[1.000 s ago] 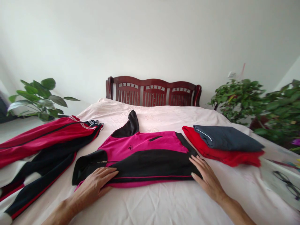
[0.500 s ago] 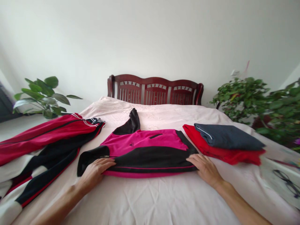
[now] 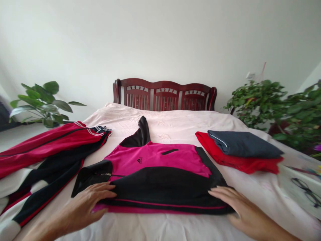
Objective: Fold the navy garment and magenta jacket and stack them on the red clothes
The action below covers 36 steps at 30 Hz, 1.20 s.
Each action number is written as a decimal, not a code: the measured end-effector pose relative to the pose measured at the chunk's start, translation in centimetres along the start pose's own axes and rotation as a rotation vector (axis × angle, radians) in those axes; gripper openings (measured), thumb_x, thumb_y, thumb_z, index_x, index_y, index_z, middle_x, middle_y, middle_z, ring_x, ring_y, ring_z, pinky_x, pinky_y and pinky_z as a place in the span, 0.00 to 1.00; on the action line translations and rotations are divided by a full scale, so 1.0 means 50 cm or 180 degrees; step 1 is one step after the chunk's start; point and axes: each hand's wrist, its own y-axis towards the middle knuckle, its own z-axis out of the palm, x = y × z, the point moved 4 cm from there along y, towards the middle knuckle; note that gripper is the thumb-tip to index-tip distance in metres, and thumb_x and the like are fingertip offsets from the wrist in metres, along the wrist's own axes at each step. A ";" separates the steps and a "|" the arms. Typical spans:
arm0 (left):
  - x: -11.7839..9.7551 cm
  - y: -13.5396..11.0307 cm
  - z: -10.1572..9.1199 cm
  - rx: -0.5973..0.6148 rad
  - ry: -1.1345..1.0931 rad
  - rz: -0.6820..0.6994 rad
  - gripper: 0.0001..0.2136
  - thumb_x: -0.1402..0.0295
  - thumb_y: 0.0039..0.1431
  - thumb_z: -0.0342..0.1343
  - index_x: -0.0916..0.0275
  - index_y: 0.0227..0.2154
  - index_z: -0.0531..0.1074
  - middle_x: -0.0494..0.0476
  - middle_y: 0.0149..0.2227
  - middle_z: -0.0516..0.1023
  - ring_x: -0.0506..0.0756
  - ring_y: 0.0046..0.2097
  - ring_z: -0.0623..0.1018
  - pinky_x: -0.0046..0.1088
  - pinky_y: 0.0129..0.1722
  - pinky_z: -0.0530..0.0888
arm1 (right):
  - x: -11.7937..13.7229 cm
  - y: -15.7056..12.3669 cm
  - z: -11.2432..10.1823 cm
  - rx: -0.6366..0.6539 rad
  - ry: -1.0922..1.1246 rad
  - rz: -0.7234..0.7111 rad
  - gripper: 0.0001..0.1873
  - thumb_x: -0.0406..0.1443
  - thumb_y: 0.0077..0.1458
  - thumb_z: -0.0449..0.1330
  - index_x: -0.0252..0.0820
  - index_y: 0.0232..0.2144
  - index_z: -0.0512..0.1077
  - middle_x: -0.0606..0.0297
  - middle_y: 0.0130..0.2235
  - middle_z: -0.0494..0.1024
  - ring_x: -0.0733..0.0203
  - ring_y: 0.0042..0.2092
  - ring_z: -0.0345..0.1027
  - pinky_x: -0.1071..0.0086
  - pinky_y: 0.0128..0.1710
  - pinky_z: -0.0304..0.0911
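A magenta and black zip jacket [image 3: 160, 182] lies on the bed, its near side folded over so that the black sleeve runs along the front. One black sleeve sticks out at the back left. At the collar end, my left hand [image 3: 90, 202] rests on the near edge, fingers stretched over the cloth and thumb apart. My right hand [image 3: 235, 204] lies on the hem end in a similar way, fingers extended and thumb spread below. What the undersides of both hands touch is partly hidden.
Red and navy track clothes [image 3: 57, 150] lie spread at the left. Folded red cloth [image 3: 240, 164] under a folded navy garment [image 3: 245, 144] sits at the right, near eyeglasses [image 3: 306, 192]. A wooden headboard [image 3: 165, 95] stands behind the bed, with plants [image 3: 45, 102] on either side.
The jacket's near side has come closer to me, together with both hands. The fingers now look more spread, and the thumbs show. The other clothes have stayed put.
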 end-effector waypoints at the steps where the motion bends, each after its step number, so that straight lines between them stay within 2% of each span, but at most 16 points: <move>1: -0.017 0.016 -0.008 0.0035 -0.0089 -0.0060 0.18 0.61 0.59 0.56 0.43 0.53 0.73 0.47 0.57 0.76 0.58 0.58 0.75 0.35 0.56 0.73 | 0.009 0.018 -0.015 0.0092 0.0210 0.0028 0.36 0.30 0.45 0.55 0.58 0.58 0.70 0.67 0.59 0.72 0.50 0.59 0.67 0.58 0.58 0.64; 4: -0.055 0.083 -0.011 -0.0100 -0.0336 -0.0412 0.17 0.54 0.65 0.50 0.47 0.54 0.73 0.50 0.54 0.78 0.57 0.55 0.77 0.34 0.55 0.73 | 0.045 0.097 -0.049 -0.0118 0.0629 0.0317 0.23 0.41 0.58 0.54 0.53 0.55 0.72 0.64 0.58 0.74 0.52 0.58 0.68 0.59 0.58 0.64; 6: -0.066 0.134 0.008 -0.0231 -0.0459 -0.0714 0.18 0.54 0.66 0.48 0.52 0.54 0.72 0.54 0.54 0.78 0.59 0.54 0.77 0.36 0.54 0.73 | 0.072 0.157 -0.050 -0.0424 0.0689 0.0483 0.22 0.44 0.62 0.50 0.49 0.55 0.72 0.62 0.57 0.75 0.52 0.58 0.68 0.58 0.59 0.63; 10: -0.067 0.215 0.048 -0.0348 -0.0656 -0.1215 0.19 0.58 0.64 0.50 0.61 0.54 0.72 0.61 0.52 0.79 0.61 0.54 0.77 0.38 0.53 0.71 | 0.115 0.257 -0.003 -0.0554 0.0516 0.0541 0.22 0.42 0.64 0.48 0.42 0.54 0.72 0.55 0.54 0.76 0.51 0.57 0.68 0.54 0.60 0.60; 13: -0.079 0.235 0.049 -0.0349 -0.0853 -0.1135 0.15 0.64 0.59 0.56 0.58 0.49 0.74 0.58 0.49 0.80 0.59 0.50 0.78 0.34 0.50 0.72 | 0.126 0.287 0.035 -0.0553 0.0516 0.0597 0.19 0.40 0.63 0.51 0.40 0.50 0.74 0.54 0.48 0.79 0.50 0.52 0.71 0.54 0.56 0.62; 15: -0.100 0.222 0.038 -0.0471 -0.0864 -0.0781 0.12 0.69 0.58 0.57 0.56 0.46 0.74 0.54 0.45 0.80 0.56 0.47 0.78 0.31 0.48 0.71 | 0.132 0.281 0.043 -0.0771 0.0630 0.0433 0.15 0.38 0.62 0.52 0.42 0.43 0.76 0.57 0.42 0.80 0.52 0.47 0.72 0.56 0.52 0.64; 17: -0.135 0.192 0.030 -0.0538 -0.0629 -0.0201 0.10 0.73 0.59 0.54 0.56 0.41 0.74 0.52 0.40 0.79 0.55 0.43 0.77 0.29 0.43 0.70 | 0.141 0.257 0.037 -0.1147 0.0738 0.0073 0.11 0.36 0.61 0.52 0.43 0.37 0.75 0.60 0.37 0.78 0.54 0.43 0.72 0.58 0.48 0.65; 19: -0.176 0.155 0.033 -0.0411 -0.0302 0.0402 0.09 0.76 0.59 0.53 0.56 0.37 0.73 0.51 0.35 0.76 0.54 0.38 0.74 0.29 0.38 0.68 | 0.151 0.223 0.024 -0.1452 0.0876 -0.0334 0.10 0.34 0.61 0.51 0.44 0.35 0.72 0.61 0.35 0.76 0.55 0.41 0.71 0.61 0.44 0.66; 21: -0.211 0.124 0.038 -0.0233 -0.0129 0.0747 0.08 0.77 0.59 0.53 0.56 0.35 0.72 0.51 0.34 0.75 0.54 0.36 0.73 0.29 0.37 0.66 | 0.160 0.192 0.015 -0.1545 0.1034 -0.0675 0.08 0.32 0.60 0.50 0.44 0.35 0.70 0.61 0.37 0.76 0.57 0.42 0.71 0.63 0.44 0.66; 24: -0.232 0.113 0.035 -0.0099 -0.0344 0.0624 0.01 0.69 0.62 0.55 0.57 0.33 0.70 0.52 0.37 0.75 0.54 0.38 0.73 0.29 0.39 0.67 | 0.169 0.164 0.012 -0.1512 0.1199 -0.0968 0.09 0.29 0.59 0.49 0.44 0.36 0.68 0.62 0.39 0.77 0.59 0.42 0.72 0.65 0.44 0.66; 27: -0.212 0.134 0.029 -0.0058 -0.0764 0.0025 0.07 0.63 0.66 0.49 0.57 0.34 0.70 0.51 0.38 0.74 0.53 0.39 0.75 0.27 0.38 0.68 | 0.172 0.156 0.018 -0.1541 0.1273 -0.1052 0.10 0.28 0.59 0.48 0.44 0.36 0.67 0.64 0.36 0.77 0.61 0.39 0.72 0.66 0.41 0.66; 29: -0.187 0.155 0.030 -0.0081 -0.0991 -0.0370 0.08 0.64 0.66 0.49 0.54 0.44 0.70 0.52 0.43 0.74 0.53 0.40 0.76 0.27 0.39 0.69 | 0.171 0.157 0.021 -0.1582 0.1260 -0.1043 0.09 0.28 0.59 0.48 0.44 0.36 0.67 0.64 0.35 0.76 0.61 0.38 0.72 0.66 0.40 0.66; 30: -0.175 0.166 0.032 -0.0069 -0.1101 -0.0482 0.13 0.66 0.64 0.50 0.53 0.51 0.67 0.53 0.47 0.74 0.54 0.42 0.76 0.28 0.41 0.69 | 0.170 0.158 0.022 -0.1602 0.1238 -0.1012 0.09 0.29 0.59 0.48 0.44 0.36 0.67 0.64 0.35 0.76 0.61 0.38 0.72 0.67 0.39 0.66; 31: -0.165 0.179 0.036 -0.0001 -0.1206 -0.0516 0.18 0.67 0.61 0.52 0.52 0.55 0.65 0.54 0.50 0.74 0.55 0.45 0.76 0.29 0.44 0.69 | 0.168 0.160 0.021 -0.1624 0.1214 -0.0955 0.09 0.29 0.59 0.49 0.44 0.35 0.67 0.65 0.34 0.76 0.61 0.36 0.72 0.67 0.38 0.66; 33: -0.153 0.205 0.045 0.0298 -0.1396 -0.0387 0.22 0.69 0.57 0.54 0.52 0.55 0.67 0.54 0.51 0.74 0.56 0.47 0.75 0.30 0.47 0.69 | 0.163 0.167 0.017 -0.1638 0.1184 -0.0798 0.08 0.30 0.59 0.49 0.44 0.34 0.67 0.66 0.31 0.75 0.61 0.34 0.71 0.68 0.36 0.65; 36: -0.145 0.246 0.048 0.0643 -0.1678 -0.0090 0.13 0.70 0.52 0.56 0.57 0.42 0.75 0.52 0.42 0.76 0.55 0.44 0.74 0.29 0.45 0.69 | 0.157 0.184 0.008 -0.1526 0.1259 -0.0578 0.08 0.31 0.59 0.50 0.45 0.33 0.68 0.67 0.30 0.75 0.61 0.32 0.72 0.68 0.35 0.65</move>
